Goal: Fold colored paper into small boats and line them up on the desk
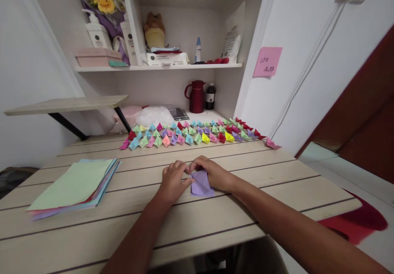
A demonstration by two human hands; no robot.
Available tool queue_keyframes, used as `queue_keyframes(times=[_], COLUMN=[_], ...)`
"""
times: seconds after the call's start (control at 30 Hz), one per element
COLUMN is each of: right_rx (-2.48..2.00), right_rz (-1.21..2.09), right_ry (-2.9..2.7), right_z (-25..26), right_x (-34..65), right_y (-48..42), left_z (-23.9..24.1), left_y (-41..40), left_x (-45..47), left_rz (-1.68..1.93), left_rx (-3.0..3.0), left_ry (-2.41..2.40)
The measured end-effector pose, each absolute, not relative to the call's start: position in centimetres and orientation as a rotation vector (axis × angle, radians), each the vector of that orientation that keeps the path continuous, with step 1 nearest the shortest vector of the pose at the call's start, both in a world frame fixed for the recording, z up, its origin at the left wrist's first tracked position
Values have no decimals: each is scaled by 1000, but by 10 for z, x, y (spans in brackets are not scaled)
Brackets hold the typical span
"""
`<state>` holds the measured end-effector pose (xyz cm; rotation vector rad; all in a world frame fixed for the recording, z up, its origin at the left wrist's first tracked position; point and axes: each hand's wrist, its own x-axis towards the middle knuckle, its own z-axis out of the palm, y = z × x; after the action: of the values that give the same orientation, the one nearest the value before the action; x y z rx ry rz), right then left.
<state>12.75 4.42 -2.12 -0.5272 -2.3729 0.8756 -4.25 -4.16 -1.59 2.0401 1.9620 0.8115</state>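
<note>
A small purple sheet of paper [202, 184], partly folded, lies on the wooden table in front of me. At its left edge my left hand [176, 180] pinches the paper, thumb on top. My right hand [214, 172] curls over its upper right side, with its fingertips at the far edge close to those of my left. Exactly how the far edge is folded is hidden by the fingers. Beyond my hands, several folded paper boats [188, 136] in many colours stand in rows along the back of the table.
A stack of coloured paper [75, 183] lies at the left. A small raised shelf [66, 105] stands behind it. One pink boat [272, 144] sits apart near the right edge. At the back are a red jug [197, 97] and a dark bottle [210, 97].
</note>
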Motion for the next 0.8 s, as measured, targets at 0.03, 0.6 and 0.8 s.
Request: queue_keyframes(times=[0.03,0.6,0.8], right_rx=[-520,-490,-439], right_rz=[883,544,385], right_ry=[-2373,-2469,-2587], right_z=[-20,-17,-20], right_x=[130,162,164], right_y=[43,38,36], left_z=[-16,-17,-14], left_y=[-42,-45,-47], left_x=[-42,-40,-39], left_rz=[816,806,807], left_rx=[2043,2175,2290], left_ry=[1947,1780,1741])
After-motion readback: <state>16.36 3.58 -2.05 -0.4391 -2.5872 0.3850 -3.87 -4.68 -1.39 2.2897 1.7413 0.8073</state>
